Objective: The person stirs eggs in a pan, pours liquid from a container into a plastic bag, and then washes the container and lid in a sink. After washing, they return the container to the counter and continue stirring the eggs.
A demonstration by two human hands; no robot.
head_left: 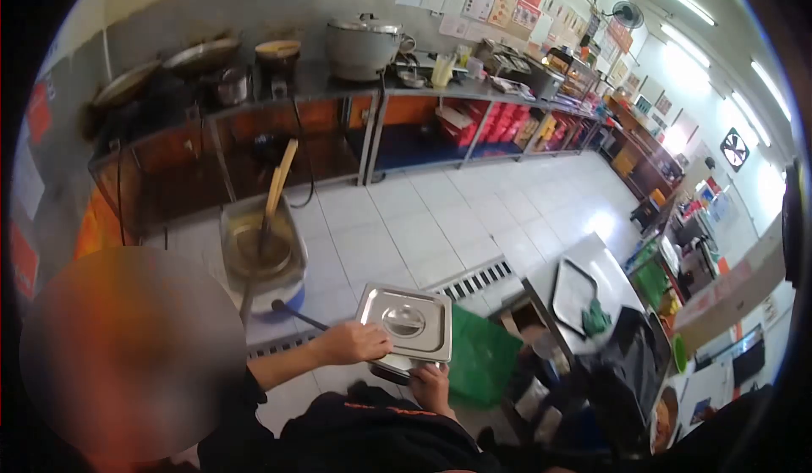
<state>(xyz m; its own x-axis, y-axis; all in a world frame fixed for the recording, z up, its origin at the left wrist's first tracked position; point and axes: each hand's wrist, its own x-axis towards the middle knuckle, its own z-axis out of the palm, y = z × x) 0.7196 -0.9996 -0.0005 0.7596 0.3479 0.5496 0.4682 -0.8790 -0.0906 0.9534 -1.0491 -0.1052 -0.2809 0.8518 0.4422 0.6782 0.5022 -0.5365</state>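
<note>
In front of my body is a rectangular stainless steel food pan with a flat metal lid (427, 302) on top. The lid has a round recessed handle in its middle. My left hand (351, 343) is closed on the lid's near left corner, fingers lying over the edge. At the near edge my right hand (433, 387) grips the pan from the front, its fingers partly hidden under the rim. Most of the pan's body is hidden below the lid. A green panel (482, 359), perhaps a bin lid, is just right of the pan.
On the left floor, a metal basin (296, 261) holds a strainer and wooden-handled tools. A steel counter (313, 92) along the wall carries a large pot (364, 48) and woks. At right, a steel table holds a tray (565, 287), green cloth (595, 316) and black bag (630, 354).
</note>
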